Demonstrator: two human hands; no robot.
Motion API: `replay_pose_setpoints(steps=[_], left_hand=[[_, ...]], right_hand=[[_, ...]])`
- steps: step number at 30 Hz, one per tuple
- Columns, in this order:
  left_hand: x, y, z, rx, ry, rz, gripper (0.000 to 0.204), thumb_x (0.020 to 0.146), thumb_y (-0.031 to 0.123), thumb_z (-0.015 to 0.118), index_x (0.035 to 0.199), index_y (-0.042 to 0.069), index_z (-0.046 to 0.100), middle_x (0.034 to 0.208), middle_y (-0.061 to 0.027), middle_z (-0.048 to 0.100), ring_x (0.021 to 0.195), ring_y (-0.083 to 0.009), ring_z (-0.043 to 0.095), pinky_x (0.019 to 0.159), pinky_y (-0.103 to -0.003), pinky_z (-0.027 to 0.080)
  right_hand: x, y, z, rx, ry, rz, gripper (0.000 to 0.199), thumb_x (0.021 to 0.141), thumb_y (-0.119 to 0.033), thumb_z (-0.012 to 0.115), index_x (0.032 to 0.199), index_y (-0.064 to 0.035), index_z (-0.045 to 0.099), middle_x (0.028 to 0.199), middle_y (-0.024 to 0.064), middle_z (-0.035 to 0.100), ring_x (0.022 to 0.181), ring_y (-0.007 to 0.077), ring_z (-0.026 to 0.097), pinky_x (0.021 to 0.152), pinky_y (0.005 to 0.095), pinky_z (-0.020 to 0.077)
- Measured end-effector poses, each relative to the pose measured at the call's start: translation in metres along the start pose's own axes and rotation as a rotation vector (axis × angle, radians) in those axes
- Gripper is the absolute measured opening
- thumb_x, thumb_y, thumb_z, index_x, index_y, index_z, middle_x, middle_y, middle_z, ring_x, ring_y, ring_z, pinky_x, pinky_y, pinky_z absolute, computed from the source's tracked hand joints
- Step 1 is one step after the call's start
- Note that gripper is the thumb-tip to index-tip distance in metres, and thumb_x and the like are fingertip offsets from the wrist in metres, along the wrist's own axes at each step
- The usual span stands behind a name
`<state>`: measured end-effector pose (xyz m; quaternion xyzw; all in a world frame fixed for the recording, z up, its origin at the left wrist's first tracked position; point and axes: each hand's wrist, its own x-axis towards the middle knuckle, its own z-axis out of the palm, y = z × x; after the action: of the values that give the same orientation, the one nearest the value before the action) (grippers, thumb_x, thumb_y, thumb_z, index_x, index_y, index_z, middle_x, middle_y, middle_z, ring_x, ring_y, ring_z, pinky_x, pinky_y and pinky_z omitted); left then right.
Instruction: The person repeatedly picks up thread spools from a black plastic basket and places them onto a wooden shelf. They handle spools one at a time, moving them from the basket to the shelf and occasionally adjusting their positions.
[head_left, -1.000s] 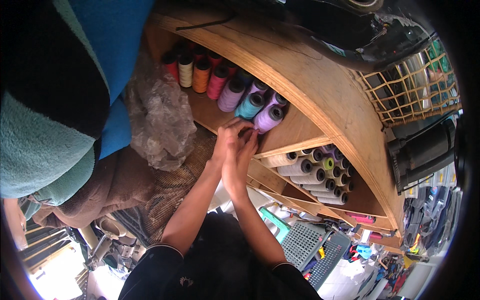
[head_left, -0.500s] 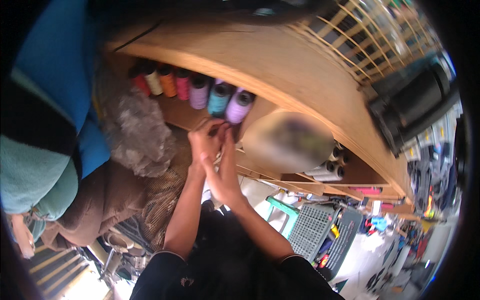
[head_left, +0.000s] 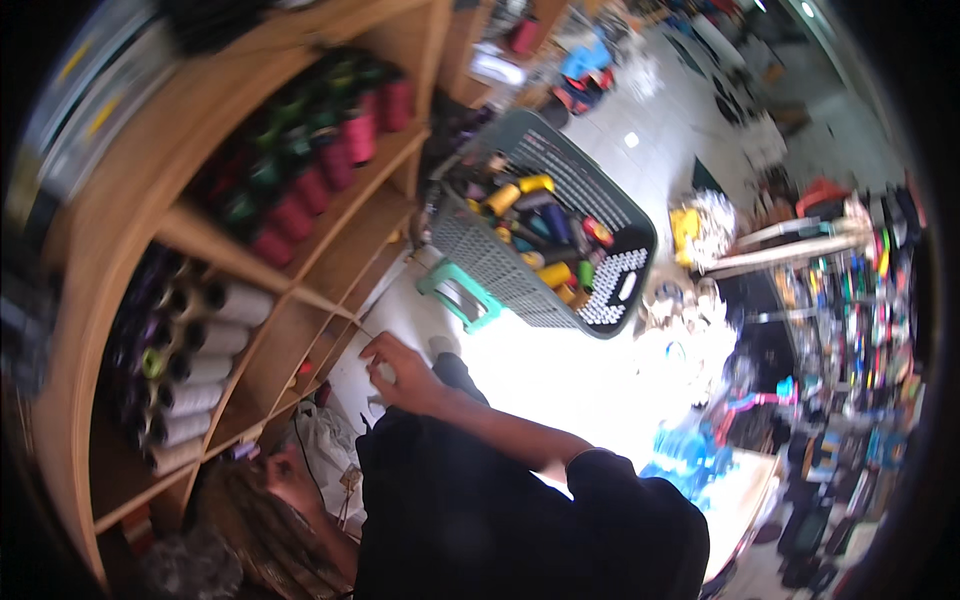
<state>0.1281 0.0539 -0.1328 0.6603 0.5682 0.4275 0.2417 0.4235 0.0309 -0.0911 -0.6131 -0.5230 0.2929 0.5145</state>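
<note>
My right hand (head_left: 397, 372) hovers in front of the wooden shelf (head_left: 318, 305), fingers loosely curved and apart, with nothing visible between them. Lower and to the left, my left hand (head_left: 288, 478) is close to the shelf's lower edge, beside a small purple thread spool (head_left: 242, 451); its fingers are blurred and partly lost against the things around it. White thread cones (head_left: 203, 368) lie on their sides in one compartment. Another compartment holds pink and dark red thread cones (head_left: 335, 160) next to dark green ones.
A grey plastic basket (head_left: 600, 185) of mixed thread spools, yellow ones among them, stands on the floor beyond my right hand. A green stool (head_left: 462, 292) is beside it. Blue clear bottles (head_left: 685, 455) and cluttered racks (head_left: 850, 340) lie to the right.
My view has swung right toward the basket. My hands, together by the coloured spools before, are now apart: the right one toward the stool, the left one low by the shelf.
</note>
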Motion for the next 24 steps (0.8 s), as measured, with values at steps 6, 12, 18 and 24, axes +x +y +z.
replay_pose_setpoints(steps=[6, 12, 18, 24], left_hand=[[-0.039, -0.082, 0.046, 0.336, -0.903, -0.429, 0.008, 0.086, 0.006, 0.069, 0.086, 0.002, 0.063, 0.080, -0.0064, 0.063, 0.069, -0.0146, 0.057, 0.063, -0.028, 0.046], [-0.049, -0.063, 0.087, 0.392, -0.907, -0.687, 0.009, 0.086, 0.007, 0.070, 0.089, 0.002, 0.063, 0.083, -0.0069, 0.063, 0.071, -0.0151, 0.058, 0.064, -0.028, 0.047], [-0.062, -0.030, 0.099, 0.379, -0.777, -0.838, 0.010, 0.086, 0.008, 0.070, 0.091, 0.002, 0.063, 0.086, -0.0075, 0.064, 0.073, -0.0156, 0.059, 0.066, -0.028, 0.047], [-0.076, -0.016, 0.094, 0.412, -0.676, -0.898, 0.013, 0.086, 0.009, 0.070, 0.094, 0.002, 0.063, 0.088, -0.0080, 0.064, 0.075, -0.0161, 0.060, 0.067, -0.028, 0.048]], right_hand=[[-0.017, 0.076, -0.139, -0.209, 0.747, 0.253, 0.020, 0.078, 0.005, 0.063, 0.096, -0.0005, 0.056, 0.089, 0.0117, 0.059, 0.081, 0.0208, 0.062, 0.072, 0.0322, 0.0488], [-0.051, 0.213, -0.272, -0.513, 0.972, 0.650, 0.012, 0.081, -0.010, 0.065, 0.090, -0.0020, 0.063, 0.089, 0.0131, 0.068, 0.076, 0.0282, 0.067, 0.070, 0.0366, 0.0524], [-0.025, 0.348, -0.318, -0.711, 0.539, 0.508, 0.028, 0.077, -0.022, 0.070, 0.099, -0.0041, 0.066, 0.104, 0.0177, 0.067, 0.093, 0.0341, 0.066, 0.081, 0.0425, 0.0531], [0.065, 0.367, -0.308, -0.734, 0.082, 0.797, 0.033, 0.081, -0.026, 0.067, 0.107, -0.0063, 0.067, 0.102, 0.0166, 0.069, 0.097, 0.0336, 0.067, 0.082, 0.0442, 0.0547]])
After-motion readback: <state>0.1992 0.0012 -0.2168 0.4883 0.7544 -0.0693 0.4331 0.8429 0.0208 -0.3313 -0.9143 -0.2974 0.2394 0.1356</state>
